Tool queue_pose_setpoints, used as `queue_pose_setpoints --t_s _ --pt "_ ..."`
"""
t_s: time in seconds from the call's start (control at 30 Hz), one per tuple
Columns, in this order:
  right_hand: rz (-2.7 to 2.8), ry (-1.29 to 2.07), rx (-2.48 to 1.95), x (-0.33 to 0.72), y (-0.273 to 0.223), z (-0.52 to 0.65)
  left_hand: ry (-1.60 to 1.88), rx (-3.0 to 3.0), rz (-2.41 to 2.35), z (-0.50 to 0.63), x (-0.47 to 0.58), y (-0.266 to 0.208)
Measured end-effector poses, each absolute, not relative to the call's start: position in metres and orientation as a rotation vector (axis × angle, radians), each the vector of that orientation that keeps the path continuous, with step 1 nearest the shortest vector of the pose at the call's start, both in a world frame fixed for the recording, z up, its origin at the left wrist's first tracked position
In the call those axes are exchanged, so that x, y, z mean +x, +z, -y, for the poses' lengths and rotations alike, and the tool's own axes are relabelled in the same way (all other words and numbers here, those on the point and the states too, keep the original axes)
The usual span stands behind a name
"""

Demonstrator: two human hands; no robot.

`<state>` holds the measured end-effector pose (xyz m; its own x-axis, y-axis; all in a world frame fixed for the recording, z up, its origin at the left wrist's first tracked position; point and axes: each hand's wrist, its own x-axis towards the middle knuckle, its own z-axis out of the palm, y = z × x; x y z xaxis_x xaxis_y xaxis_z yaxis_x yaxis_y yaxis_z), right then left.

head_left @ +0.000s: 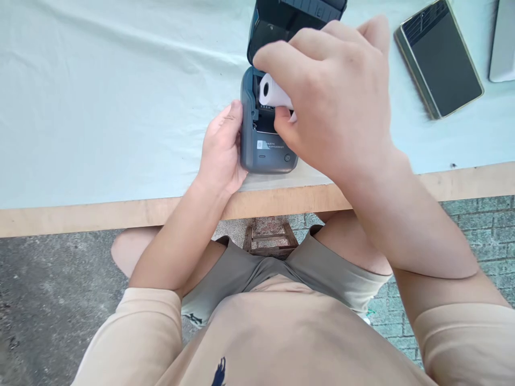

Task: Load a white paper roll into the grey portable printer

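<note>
A dark blue-grey portable label printer (270, 153) lies on the cloth near the table's front edge, its lid (281, 27) swung up and away from me. My left hand (223, 142) grips the printer's left side, thumb along the edge. Over the open paper bay, my right hand (338, 96) pinches a white paper roll (276, 92). The roll's left end, with its dark core hole, shows inside or just above the bay; its right part is hidden behind my fingers. Whether the roll is seated I cannot tell.
A pale cloth (120, 107) covers the table, which ends in a bare wooden edge (281, 201). To the right lies a dark flat rectangular device (442, 59), with part of a silver object (505, 48) beyond it. A wooden stool (269, 238) shows below.
</note>
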<state>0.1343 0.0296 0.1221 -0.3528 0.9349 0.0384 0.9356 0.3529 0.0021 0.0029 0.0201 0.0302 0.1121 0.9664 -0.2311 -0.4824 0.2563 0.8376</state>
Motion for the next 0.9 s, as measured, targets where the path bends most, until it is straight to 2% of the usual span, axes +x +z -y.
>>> queue_pose_setpoints --t_s 0.17,0.47,0.6,0.77,0.9 --pt "2.526 -0.142 -1.728 0.134 0.113 -0.029 1.193 0.673 -0.908 -0.019 0.004 0.031" --pt "2.502 -0.066 -1.738 0.141 0.113 -0.024 1.194 0.63 -0.919 -0.023 0.003 0.027" --pt "2.578 -0.112 -1.54 0.139 0.1 -0.011 1.158 0.614 -0.91 -0.026 -0.001 0.024" --pt "2.546 -0.012 -1.142 0.15 0.076 -0.003 1.138 0.638 -0.838 -0.025 -0.004 0.027" --pt "2.41 0.069 -0.997 0.16 0.064 -0.001 1.079 0.668 -0.721 -0.02 -0.004 0.035"
